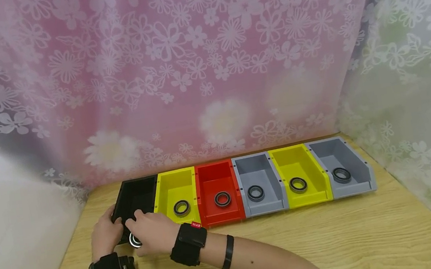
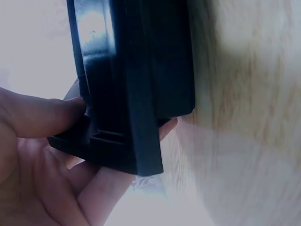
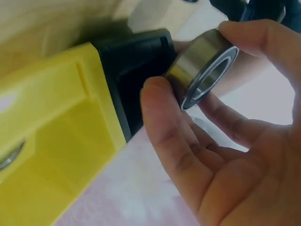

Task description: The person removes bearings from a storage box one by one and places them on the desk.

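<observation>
My right hand (image 1: 155,231) pinches a ball bearing (image 3: 202,68) between thumb and fingers, its steel outer ring and dark seal showing in the right wrist view. In the head view the same bearing (image 1: 134,240) appears at the front of the black bin (image 1: 138,192), partly covered by the hand. At the left side of that bin, my left hand (image 1: 106,233) grips its wall. The left wrist view shows the thumb (image 2: 61,115) over the black plastic edge (image 2: 108,150) and the other fingers round the outside.
Right of the black bin, a row continues with a yellow bin (image 1: 175,180), a red bin (image 1: 215,174), a grey bin (image 1: 254,170), another yellow bin (image 1: 292,160) and another grey bin (image 1: 325,149), each with one bearing. A flowered curtain (image 1: 206,63) hangs behind the wooden table (image 1: 294,237).
</observation>
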Motion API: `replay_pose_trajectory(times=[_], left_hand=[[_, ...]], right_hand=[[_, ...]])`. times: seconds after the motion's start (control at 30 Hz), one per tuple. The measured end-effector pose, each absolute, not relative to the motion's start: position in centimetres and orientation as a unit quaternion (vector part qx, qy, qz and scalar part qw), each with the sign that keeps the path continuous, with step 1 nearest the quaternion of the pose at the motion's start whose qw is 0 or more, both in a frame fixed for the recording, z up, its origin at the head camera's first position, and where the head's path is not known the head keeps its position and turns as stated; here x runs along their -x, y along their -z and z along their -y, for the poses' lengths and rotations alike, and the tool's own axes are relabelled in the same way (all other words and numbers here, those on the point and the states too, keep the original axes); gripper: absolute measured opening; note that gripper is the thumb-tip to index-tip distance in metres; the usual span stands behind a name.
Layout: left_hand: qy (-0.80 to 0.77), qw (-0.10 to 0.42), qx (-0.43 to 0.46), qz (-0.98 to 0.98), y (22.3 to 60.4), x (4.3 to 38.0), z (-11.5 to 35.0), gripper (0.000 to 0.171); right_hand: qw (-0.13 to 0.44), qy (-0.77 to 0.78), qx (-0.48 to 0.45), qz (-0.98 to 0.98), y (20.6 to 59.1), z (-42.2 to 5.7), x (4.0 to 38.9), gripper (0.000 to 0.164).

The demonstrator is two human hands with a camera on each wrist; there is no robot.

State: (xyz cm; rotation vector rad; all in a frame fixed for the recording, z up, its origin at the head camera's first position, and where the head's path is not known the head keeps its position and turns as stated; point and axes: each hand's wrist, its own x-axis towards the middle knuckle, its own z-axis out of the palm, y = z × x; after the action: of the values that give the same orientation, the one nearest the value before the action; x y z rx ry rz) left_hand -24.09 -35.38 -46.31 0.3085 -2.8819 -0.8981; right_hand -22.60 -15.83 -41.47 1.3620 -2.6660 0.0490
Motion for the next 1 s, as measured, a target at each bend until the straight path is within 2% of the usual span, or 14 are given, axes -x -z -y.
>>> replay_pose_trajectory(times=[0.17,0.47,0.7,1.0], left_hand=[[0.293,0.045,-0.111,0.949,46.1,24.2,35.4,0.043],[0.281,0.044,-0.117,0.952,46.0,24.0,35.0,0.04],[0.276,0.057,-0.117,0.952,45.9,24.1,34.7,0.036],[0.274,0.052,-0.118,0.953,46.0,24.0,34.7,0.039]], right_hand=[[0.057,-0.005,-0.46,0.886,42.6,15.5,22.2,0.049],[-0.005,-0.004,-0.46,0.888,44.9,16.0,21.7,0.054],[0.021,0.018,-0.474,0.88,46.4,15.8,21.1,0.041],[0.026,0.012,-0.476,0.879,47.4,16.1,21.2,0.039]])
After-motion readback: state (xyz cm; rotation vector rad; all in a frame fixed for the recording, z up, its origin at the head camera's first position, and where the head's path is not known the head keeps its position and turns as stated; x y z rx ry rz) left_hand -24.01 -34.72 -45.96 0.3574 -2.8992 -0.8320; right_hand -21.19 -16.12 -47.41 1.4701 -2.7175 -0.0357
